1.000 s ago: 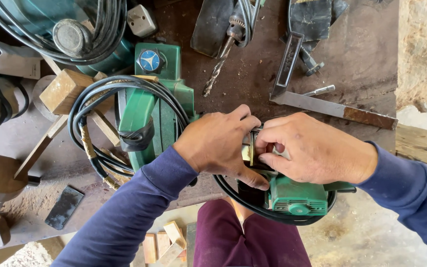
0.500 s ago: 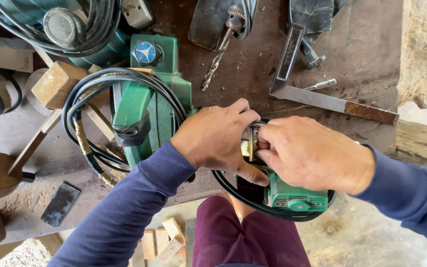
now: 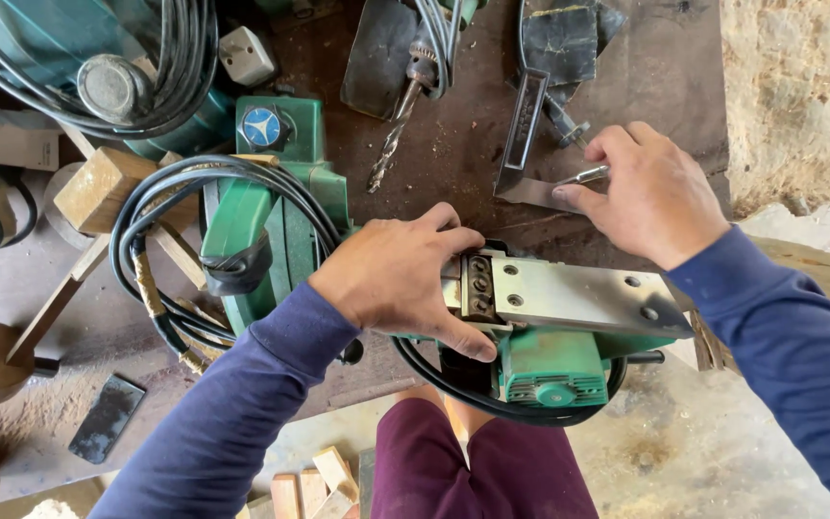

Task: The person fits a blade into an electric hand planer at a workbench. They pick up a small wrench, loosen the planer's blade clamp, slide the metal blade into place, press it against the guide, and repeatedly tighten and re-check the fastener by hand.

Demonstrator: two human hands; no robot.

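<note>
Fingers [image 3: 453, 240] of our left hand [image 3: 401, 279], just right of the coiled black cable [image 3: 156, 259] and a second green power tool [image 3: 271, 211], are clenched over the upturned green electric planer [image 3: 549, 365]. The thumb is on its near side and the fingertips press beside the cutter drum [image 3: 477, 285]. The planer lies at the near edge of the surface [image 3: 453, 163], above our lap, with its metal sole plate [image 3: 578, 293] facing up and stretching to the right.

Farther right and farther off, our right hand [image 3: 650, 192] is down on the surface with its fingertips pinched on a small metal tool [image 3: 590, 174], just beside a steel square [image 3: 521, 135]. We cannot tell if the tool has left the surface.

We judge the step in hand to be fetching that tool while the planer is steadied. The next move would call for a firm left grip on the body, and for care near the drum's blades as the tool comes across.
</note>
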